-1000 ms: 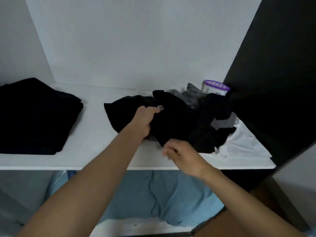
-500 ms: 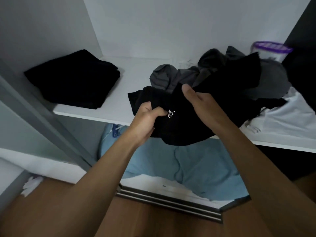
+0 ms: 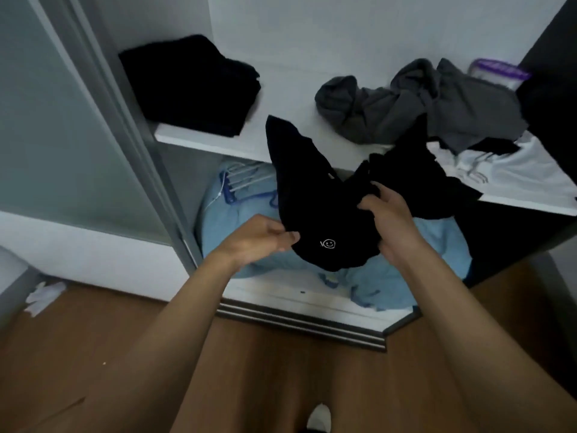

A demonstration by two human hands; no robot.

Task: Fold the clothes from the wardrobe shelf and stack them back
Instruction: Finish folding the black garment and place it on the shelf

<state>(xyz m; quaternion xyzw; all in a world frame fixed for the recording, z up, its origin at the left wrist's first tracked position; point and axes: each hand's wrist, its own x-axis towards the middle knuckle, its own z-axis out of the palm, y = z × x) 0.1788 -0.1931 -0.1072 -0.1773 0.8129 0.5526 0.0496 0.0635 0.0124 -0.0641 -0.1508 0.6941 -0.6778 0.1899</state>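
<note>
A black garment [image 3: 315,195] with a small white smiley logo hangs in the air in front of the white wardrobe shelf [image 3: 218,140]. My left hand [image 3: 259,237] pinches its lower left edge. My right hand [image 3: 390,220] grips a bunch of its cloth on the right. One end of the garment still trails up to the shelf edge. A folded black stack [image 3: 190,85] lies on the shelf's left. A crumpled grey garment [image 3: 415,101] and a white garment [image 3: 512,170] lie on the right.
A purple-lidded container [image 3: 499,73] stands at the back right of the shelf. Light blue cloth [image 3: 406,270] and hangers [image 3: 240,179] fill the space below the shelf. A sliding door [image 3: 62,120] stands at the left, above wooden floor [image 3: 93,339].
Both hands have pulled the black garment off the shelf pile, down and toward me. The grey garment now lies uncovered. The view has tilted down to the floor.
</note>
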